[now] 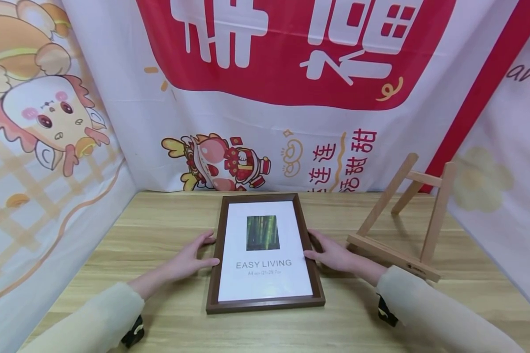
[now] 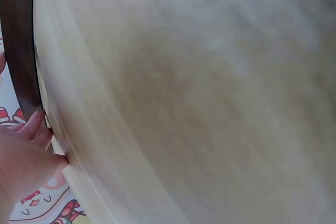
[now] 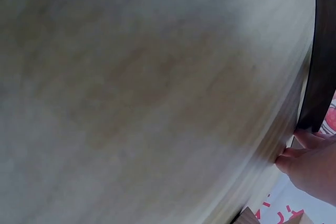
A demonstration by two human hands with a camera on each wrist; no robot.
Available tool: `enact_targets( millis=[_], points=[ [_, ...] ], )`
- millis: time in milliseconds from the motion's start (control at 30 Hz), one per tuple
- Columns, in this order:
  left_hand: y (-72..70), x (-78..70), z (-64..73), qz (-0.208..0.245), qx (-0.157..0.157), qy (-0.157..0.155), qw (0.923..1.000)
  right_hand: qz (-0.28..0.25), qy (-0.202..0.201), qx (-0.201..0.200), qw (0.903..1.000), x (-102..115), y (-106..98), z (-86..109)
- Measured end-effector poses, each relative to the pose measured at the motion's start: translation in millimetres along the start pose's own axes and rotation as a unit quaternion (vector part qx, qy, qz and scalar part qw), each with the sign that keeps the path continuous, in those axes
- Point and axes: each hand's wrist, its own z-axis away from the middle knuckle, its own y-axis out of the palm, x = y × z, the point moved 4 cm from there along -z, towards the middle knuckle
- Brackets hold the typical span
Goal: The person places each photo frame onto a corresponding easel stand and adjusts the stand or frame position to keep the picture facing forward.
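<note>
A brown picture frame lies flat on the wooden table, its white insert printed with a bamboo picture and "EASY LIVING". At its left side is my left hand, thumb tip against the edge and fingers a little farther up. My right hand touches the opposite side, with the thumb tip at the rim. In the left wrist view, the left hand has its fingertips low beside the dark frame edge. The right wrist view shows the right hand likewise by the frame edge.
A small wooden easel stands on the table to the right, close to my right forearm. Printed cloth hangs behind the table, with more cloth along the left and right sides.
</note>
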Motion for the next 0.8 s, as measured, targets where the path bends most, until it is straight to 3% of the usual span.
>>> enact_targets(
  millis=[300,533,800],
  points=[
    [1.6,-1.9,-1.5,0.025,0.02,-0.008,0.9994,-0.032,0.0,-0.009,0.9995,-1.1,1.0,-1.1],
    [3.5,-5.1,-2.1,0.041,0.011,-0.015,0.999,-0.055,-0.019,-0.021,0.9981,-0.1,1.0,-2.6],
    [4.8,-6.4,-2.3,0.047,-0.003,-0.014,0.9988,-0.073,0.004,-0.027,0.997,-0.7,3.9,-3.7]
  ],
)
